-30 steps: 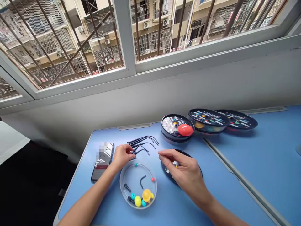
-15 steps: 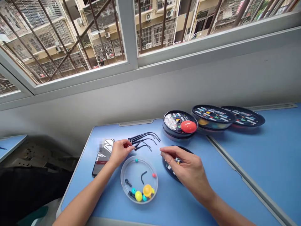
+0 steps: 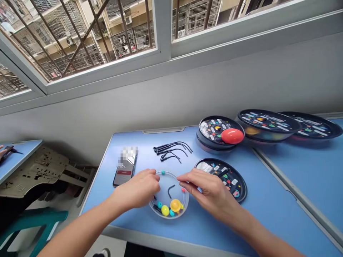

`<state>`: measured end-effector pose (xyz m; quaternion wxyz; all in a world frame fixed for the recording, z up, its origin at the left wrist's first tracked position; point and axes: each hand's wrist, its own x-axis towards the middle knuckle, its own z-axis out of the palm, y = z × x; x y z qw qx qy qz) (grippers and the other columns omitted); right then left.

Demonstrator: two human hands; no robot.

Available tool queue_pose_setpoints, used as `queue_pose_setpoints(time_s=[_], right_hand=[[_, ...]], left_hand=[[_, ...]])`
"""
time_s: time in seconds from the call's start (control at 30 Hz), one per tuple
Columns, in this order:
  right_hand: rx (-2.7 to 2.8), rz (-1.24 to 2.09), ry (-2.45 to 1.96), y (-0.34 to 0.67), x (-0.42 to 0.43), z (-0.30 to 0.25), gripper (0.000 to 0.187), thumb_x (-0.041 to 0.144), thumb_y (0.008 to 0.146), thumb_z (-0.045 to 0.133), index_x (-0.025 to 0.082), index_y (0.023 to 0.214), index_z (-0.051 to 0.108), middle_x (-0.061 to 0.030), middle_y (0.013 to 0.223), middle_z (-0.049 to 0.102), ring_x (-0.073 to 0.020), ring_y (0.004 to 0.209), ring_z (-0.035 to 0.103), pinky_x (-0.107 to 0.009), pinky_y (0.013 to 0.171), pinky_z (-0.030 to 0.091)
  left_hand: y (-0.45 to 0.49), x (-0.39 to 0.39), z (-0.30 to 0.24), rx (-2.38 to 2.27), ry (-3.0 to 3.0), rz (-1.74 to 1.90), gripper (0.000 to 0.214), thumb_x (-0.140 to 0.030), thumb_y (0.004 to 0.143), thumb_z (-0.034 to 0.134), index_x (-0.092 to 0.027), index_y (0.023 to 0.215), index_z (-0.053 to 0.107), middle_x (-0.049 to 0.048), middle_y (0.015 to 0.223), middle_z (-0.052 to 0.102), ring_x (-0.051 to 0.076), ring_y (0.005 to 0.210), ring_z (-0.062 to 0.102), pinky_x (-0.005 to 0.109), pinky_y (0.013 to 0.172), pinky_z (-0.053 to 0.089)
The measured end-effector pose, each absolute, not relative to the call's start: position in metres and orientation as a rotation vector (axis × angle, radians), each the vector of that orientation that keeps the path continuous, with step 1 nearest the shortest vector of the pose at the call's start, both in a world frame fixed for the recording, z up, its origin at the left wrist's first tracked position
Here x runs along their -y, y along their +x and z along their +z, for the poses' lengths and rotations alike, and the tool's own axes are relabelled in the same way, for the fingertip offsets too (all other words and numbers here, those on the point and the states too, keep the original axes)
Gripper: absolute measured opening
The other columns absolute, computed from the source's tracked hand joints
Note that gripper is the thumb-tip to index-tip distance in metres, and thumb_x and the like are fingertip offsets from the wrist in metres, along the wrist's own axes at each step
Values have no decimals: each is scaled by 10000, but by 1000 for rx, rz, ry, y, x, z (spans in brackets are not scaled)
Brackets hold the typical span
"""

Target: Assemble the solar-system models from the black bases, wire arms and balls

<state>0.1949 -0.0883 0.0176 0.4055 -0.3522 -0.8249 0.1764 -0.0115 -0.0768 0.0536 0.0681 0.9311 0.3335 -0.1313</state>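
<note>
Currently, taking the clear bowl (image 3: 163,194) as my landmark, a phone (image 3: 125,169) lies left of it on the blue desk (image 3: 294,171). My left hand (image 3: 144,187) hangs over the bowl's left rim, fingers curled in; I cannot tell whether they grip anything. Inside the bowl, a yellow ball (image 3: 165,210) lies at the near side. Above it, a bent rod (image 3: 169,191) lies between both hands, its length running roughly away from me, its far end seemingly nearer my right hand (image 3: 210,189). Beyond the bowl lie more black rods (image 3: 167,147). An orange cup (image 3: 175,206) sits near the bowl's right side. At the right rim, my right thumb and forefinger nearly pinch; whether they hold something small, I cannot tell. Right of the bowl is a black lid (image 3: 238,184).
</note>
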Motion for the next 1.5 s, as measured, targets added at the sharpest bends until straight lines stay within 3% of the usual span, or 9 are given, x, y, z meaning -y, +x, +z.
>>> queue_pose_setpoints(time_s=[0.27, 0.5, 0.83, 0.93, 1.03, 1.13, 1.2, 1.3, 1.5], right_hand=[[2500, 353, -954, 185, 81, 13, 226, 58, 835, 468, 185, 693, 589, -24, 641, 607, -160, 635, 489, -263, 531, 330], [2743, 253, -957, 169, 86, 19, 215, 47, 808, 504, 186, 645, 510, -10, 661, 544, -166, 697, 449, -291, 604, 296], [2849, 183, -840, 154, 78, 12, 188, 9, 738, 490, 178, 679, 545, -30, 673, 554, -187, 688, 498, -274, 534, 310], [2690, 366, -929, 162, 80, 18, 237, -16, 746, 409, 183, 768, 535, -25, 731, 562, -168, 670, 502, -262, 545, 351], [2218, 851, -1079, 173, 79, 26, 177, 77, 813, 391, 200, 848, 512, 6, 720, 533, -133, 610, 509, -247, 538, 406], [1629, 1382, -1088, 179, 73, 31, 97, 214, 807, 489, 186, 892, 526, 23, 700, 541, -109, 553, 551, -245, 533, 465], [1361, 1572, -1028, 178, 69, 30, 100, 257, 764, 570, 170, 808, 550, 26, 655, 561, -107, 549, 572, -253, 558, 491], [1152, 1651, -953, 175, 68, 28, 162, 289, 721, 651, 166, 747, 548, 18, 625, 602, -118, 604, 604, -258, 603, 513], [1110, 1594, -951, 174, 76, 26, 189, 305, 706, 677, 171, 715, 545, 9, 604, 641, -113, 574, 611, -235, 563, 505]], left_hand=[[9, 67, 53, -901, 2776, -496, 307, 81, 522, 531, -187, 413, 430, 14, 496, 547, 192, 608, 544, 277, 625, 397], [-27, 76, 63, -1267, 2178, 274, 140, -100, 686, 507, -187, 641, 608, -19, 567, 555, 111, 529, 487, 215, 504, 369], [-4, 67, 40, -1221, 1305, 1070, 53, -184, 632, 599, -150, 641, 559, -14, 574, 577, 69, 449, 470, 213, 458, 422], [0, 63, 40, -1134, 1206, 1096, 78, -192, 637, 614, -142, 654, 556, 16, 611, 622, 93, 471, 528, 217, 445, 424], [-2, 64, 39, -1102, 1157, 1087, 97, -197, 630, 636, -134, 658, 567, 26, 612, 631, 100, 469, 531, 229, 452, 433], [-3, 67, 36, -1120, 1170, 1043, 81, -182, 622, 642, -132, 652, 585, 9, 586, 611, 76, 448, 483, 222, 467, 423], [-3, 69, 32, -1142, 1193, 995, 76, -183, 624, 647, -131, 661, 606, -14, 540, 568, 65, 444, 452, 205, 460, 393], [-3, 72, 27, -1146, 1241, 929, 113, -218, 649, 652, -127, 717, 654, -34, 504, 504, 65, 453, 428, 194, 450, 372], [-3, 78, 18, -1094, 1313, 897, 185, -269, 698, 645, -136, 815, 697, 20, 689, 564, 91, 534, 478, 217, 484, 432]])
